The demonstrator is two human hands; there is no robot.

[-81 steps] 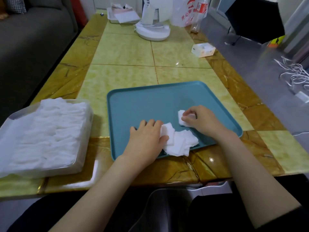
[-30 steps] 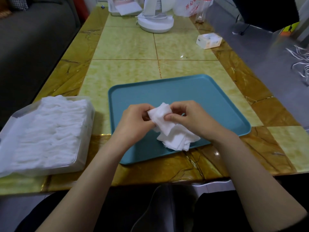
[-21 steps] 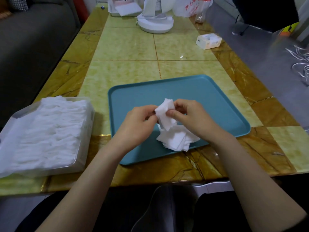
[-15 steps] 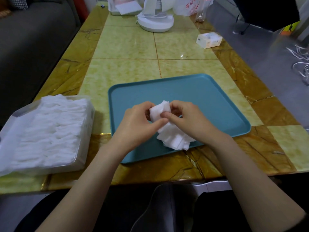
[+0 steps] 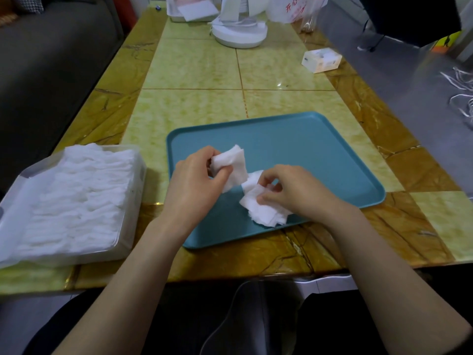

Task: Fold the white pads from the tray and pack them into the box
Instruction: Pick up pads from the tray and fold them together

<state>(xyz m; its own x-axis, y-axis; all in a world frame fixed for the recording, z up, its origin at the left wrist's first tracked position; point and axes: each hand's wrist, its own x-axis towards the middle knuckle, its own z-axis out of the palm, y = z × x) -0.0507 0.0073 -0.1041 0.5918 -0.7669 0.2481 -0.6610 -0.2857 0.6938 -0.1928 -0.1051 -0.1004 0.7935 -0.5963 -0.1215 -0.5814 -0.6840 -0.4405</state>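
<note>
Two bare hands were over a teal rectangular plastic tray [image 5: 320,149] that sat on a yellow-green and amber tiled table [image 5: 204,67]. The left hand [image 5: 197,180] held a folded white pad [image 5: 233,162] raised a little above the tray's near-left part, with thumb and curled fingers pinching the pad's left edge while the rest stuck out to the right. The right hand [image 5: 294,190] lay just beside it on a small heap of flat white pads [image 5: 263,211] near the tray's front rim. Its fingers were bent, and the thumb and fingertips nipped the upper pad of that heap. The folded pad and the heap were close together; whether they touched could not be told.

Left of the tray, near the table's front edge, stood a clear plastic box [image 5: 89,257], filled to the brim with rows of packed white pads [image 5: 74,196]. Farther back on the table were a small white carton [image 5: 321,60] toward the right edge, a round white appliance base [image 5: 240,34] and a white plastic bag with red print [image 5: 294,8]. A grey sofa [image 5: 51,60] ran along the table's left side.
</note>
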